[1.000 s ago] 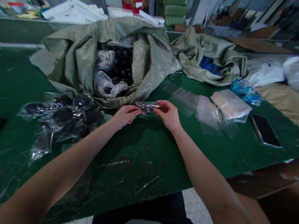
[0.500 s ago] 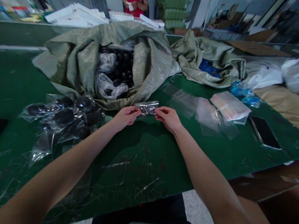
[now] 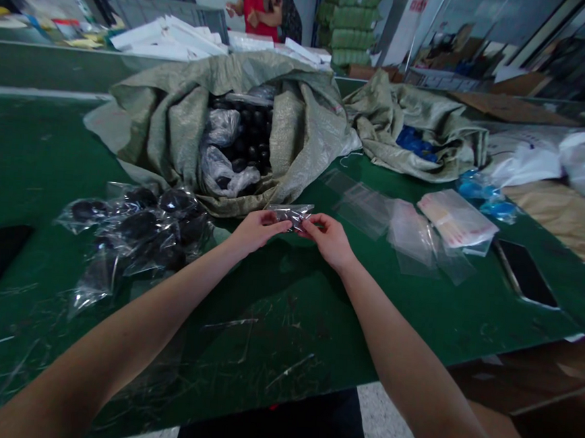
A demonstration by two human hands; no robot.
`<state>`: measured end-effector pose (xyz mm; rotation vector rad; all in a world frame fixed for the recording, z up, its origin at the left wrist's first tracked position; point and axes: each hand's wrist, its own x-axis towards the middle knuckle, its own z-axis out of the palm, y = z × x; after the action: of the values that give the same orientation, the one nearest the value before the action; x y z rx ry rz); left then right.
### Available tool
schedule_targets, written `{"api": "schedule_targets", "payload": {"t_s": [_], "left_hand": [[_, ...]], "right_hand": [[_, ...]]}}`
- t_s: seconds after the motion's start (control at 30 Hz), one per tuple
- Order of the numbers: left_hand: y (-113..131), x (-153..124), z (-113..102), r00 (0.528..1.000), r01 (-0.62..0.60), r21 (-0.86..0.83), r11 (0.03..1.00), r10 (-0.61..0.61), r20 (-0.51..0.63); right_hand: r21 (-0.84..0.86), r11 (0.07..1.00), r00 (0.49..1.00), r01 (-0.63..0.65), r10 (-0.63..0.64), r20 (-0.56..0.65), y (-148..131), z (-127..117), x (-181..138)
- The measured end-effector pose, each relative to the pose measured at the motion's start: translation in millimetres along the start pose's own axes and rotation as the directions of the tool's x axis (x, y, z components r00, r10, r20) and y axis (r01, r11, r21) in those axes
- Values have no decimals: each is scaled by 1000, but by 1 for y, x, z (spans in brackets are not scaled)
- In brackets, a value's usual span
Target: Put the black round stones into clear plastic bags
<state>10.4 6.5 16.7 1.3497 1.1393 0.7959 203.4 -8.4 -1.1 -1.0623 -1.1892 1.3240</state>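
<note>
Both hands pinch one small clear bag (image 3: 289,213), held just above the green table (image 3: 277,310) in front of the open sack (image 3: 288,133). Left hand (image 3: 257,230) grips the bag's left end, right hand (image 3: 328,238) the right end, fingertips closed. Bag's long axis runs left-right between them; both hands equally near.

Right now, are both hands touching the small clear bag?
Touching. The head view shows the left hand and right hand pinching the small clear bag between them.

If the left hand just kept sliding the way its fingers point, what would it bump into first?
The left hand points right, at the small clear bag it pinches; just past that, probably the right hand.
</note>
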Motion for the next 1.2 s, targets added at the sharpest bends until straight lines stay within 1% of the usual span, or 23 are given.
{"api": "schedule_targets", "payload": {"t_s": [0.1,0.17,0.23,0.33,0.43,0.5,0.57,0.63,0.67,0.7,0.73,0.77,0.83,0.87,0.9,0.97,1.0,1.1,1.13,1.17,1.2], "left_hand": [[1,1,0,999,-26,12,1000,26,-21],[4,0,-3,999,-40,20,999,40,-4],[11,-2,-7,999,-32,26,999,30,43],[28,-7,-16,989,-22,36,999,16,145],[50,-12,-25,976,-106,109,988,83,200],[66,-14,-35,968,-189,225,956,143,209],[79,-17,-52,960,-265,396,879,201,196],[88,-24,-77,953,-297,598,745,268,140],[90,-29,-91,948,-279,703,654,303,95],[91,-35,-106,942,-232,794,562,333,39],[89,-42,-121,938,-147,873,465,346,-26],[87,-49,-135,924,-54,929,367,372,-93],[78,-60,-159,902,61,947,315,389,-187],[73,-65,-168,905,123,952,280,362,-223],[69,-68,-175,922,170,956,237,304,-239],[63,-70,-182,947,219,961,167,201,-251],[62,-70,-183,954,224,964,145,168,-247],[69,-63,-173,952,228,968,109,182,-245],[73,-59,-167,947,222,969,106,213,-240],[77,-54,-160,943,210,971,114,240,-232],[81,-48,-152,938,201,972,124,262,-227]], "right_hand": [[36,999,1000,2,-2,-18,1,0,1],[78,997,999,1,2,-44,1,0,1],[127,992,998,2,6,-62,-2,1,0],[200,980,998,15,-4,-57,-12,5,-5],[240,969,998,50,-38,-54,-23,13,-8],[227,973,999,38,-32,-29,-29,17,-8],[160,987,1000,-4,3,10,-33,19,-7],[58,998,999,-39,38,15,-35,17,-5],[9,999,999,-49,49,0,-36,14,-4],[-35,998,998,-53,52,-24,-37,11,-3],[-76,996,998,-54,50,-49,-37,8,-2],[-115,992,997,-50,42,-69,-38,4,0],[-198,980,996,-28,10,-91,-38,-2,4],[-242,970,996,-11,-12,-92,-38,-4,7],[-285,959,996,8,-34,-87,-39,-6,10],[-357,933,995,48,-75,-63,-40,-5,17],[-387,919,995,68,-92,-45,-41,-4,20],[-501,856,990,127,-139,13,-43,-1,29],[-560,815,987,147,-159,28,-44,-2,31],[-640,750,980,165,-197,22,-44,-5,34],[-735,657,972,165,-233,10,-43,-9,36]]}}
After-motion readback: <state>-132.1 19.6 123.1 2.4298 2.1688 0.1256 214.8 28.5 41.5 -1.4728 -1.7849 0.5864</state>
